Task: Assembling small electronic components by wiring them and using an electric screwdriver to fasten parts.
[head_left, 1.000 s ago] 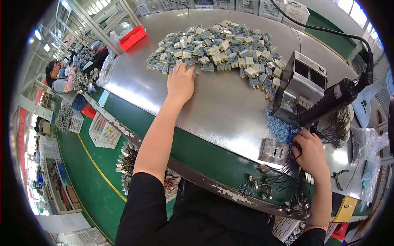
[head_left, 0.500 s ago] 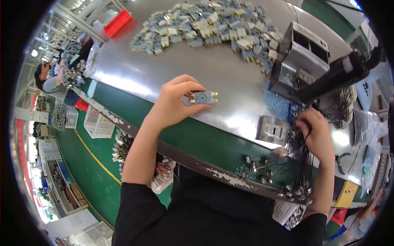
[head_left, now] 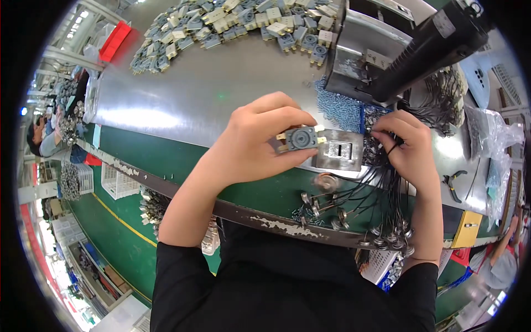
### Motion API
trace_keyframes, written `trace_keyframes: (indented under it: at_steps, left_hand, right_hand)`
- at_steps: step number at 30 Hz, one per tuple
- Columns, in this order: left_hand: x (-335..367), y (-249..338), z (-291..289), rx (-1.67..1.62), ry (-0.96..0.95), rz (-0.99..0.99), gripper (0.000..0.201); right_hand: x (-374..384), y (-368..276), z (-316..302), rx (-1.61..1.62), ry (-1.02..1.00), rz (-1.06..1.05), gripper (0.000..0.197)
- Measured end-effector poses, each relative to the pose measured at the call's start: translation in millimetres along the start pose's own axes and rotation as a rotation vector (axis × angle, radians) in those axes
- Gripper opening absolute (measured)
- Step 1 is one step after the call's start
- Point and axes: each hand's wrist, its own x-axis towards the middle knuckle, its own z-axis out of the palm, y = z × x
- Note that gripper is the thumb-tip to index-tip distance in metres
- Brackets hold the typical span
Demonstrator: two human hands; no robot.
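My left hand (head_left: 265, 138) pinches a small grey block-shaped electrical part (head_left: 302, 139) by its edges. The part has a round centre and brass tabs at both ends. It hovers at the left edge of a metal fixture (head_left: 339, 150) with a slot in its top. My right hand (head_left: 406, 146) is closed around a black wire (head_left: 394, 148), fingertips together over a tray of small dark parts (head_left: 374, 145); the fingertips partly hide what they grip. Below, black leads with round metal ends (head_left: 343, 217) hang over the green bench edge.
Grey and cream blocks (head_left: 243, 25) lie heaped at the back. Blue screws (head_left: 338, 105) are piled before a metal stand (head_left: 354, 55). A black screwdriver-like tool (head_left: 423, 50) slants above my right hand. Pliers (head_left: 454, 185) lie right. Another person (head_left: 47, 135) is far left.
My left hand has carried the grey part rightward, up to the slotted fixture. My right hand stays near the tray with its wire. The view has shifted, so the bench appears further left.
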Motion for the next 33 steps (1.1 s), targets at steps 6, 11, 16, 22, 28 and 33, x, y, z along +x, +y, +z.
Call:
trace_keyframes:
  at_steps: [6,11,16,22,28,33]
  left_hand:
    - [21,3,45,-0.031,-0.147,-0.149,0.035]
    - [16,-12,61,-0.060,-0.073,0.010,0.030]
    - [3,-6,75,-0.029,-0.031,0.020,0.030]
    - [-2,-4,79,0.002,0.056,0.090,0.032]
    - [20,-30,40,0.369,0.177,-0.060,0.031]
    - [38,-62,33,0.540,0.016,-0.181,0.027]
  right_hand:
    - [-1,1,-8,0.043,0.031,-0.025,0.021]
    - [2,-6,-14,0.072,0.103,0.023,0.024]
    - [2,-14,-16,0.113,0.116,0.016,0.028]
    - [-3,-15,-22,0.084,0.028,-0.118,0.033]
    - [-6,-21,-24,0.040,-0.015,-0.201,0.037]
    - [-7,-26,-24,0.034,-0.035,-0.203,0.035]
